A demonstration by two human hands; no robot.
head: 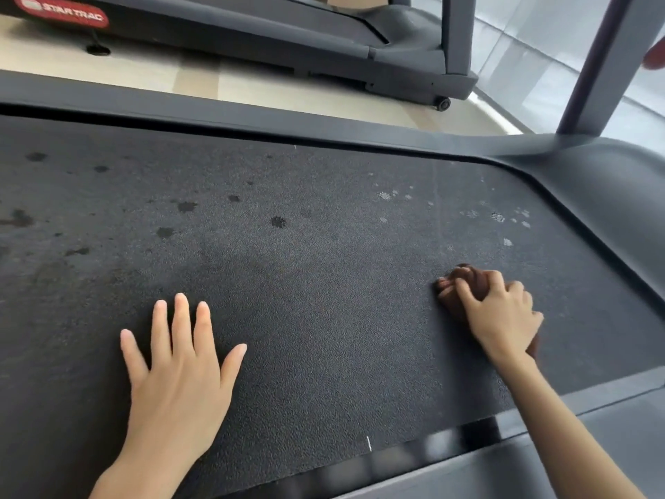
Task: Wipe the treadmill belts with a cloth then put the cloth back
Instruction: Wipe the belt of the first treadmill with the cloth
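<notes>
**Cloth on the belt, right hand clamped over it**

We're looking down over the belt [306, 264], dark and pebbled, and it fills most of our view. Our right hand [503, 315] is out on the right side of it, fingers curled over a bunched brown cloth [464, 282]. The cloth is pressed against the belt under the palm, and its folds poke out past the fingertips. A bit more brown shows under the wrist.

Over on the left, our left hand [180, 361] lies flat on the belt, palm down. Its fingers are straight and fanned apart with the thumb out wide, and it holds nothing. The two hands are well apart.

Beyond the cloth we see a scatter of pale specks [498, 217] near the belt's curved front edge. Across the middle and left there are dark spots [279, 222], some round and some smeared.

A grey rail [252, 117] runs along the far side of the belt and flows into the hood [611, 196] on the right. A post [604, 66] rises from the hood and runs out of the top of the frame.

Past the rail is a strip of light floor [252, 84]. Then comes a second treadmill [396, 48], with a red badge [63, 10] at one end and a small wheel [443, 103] under the other.
</notes>
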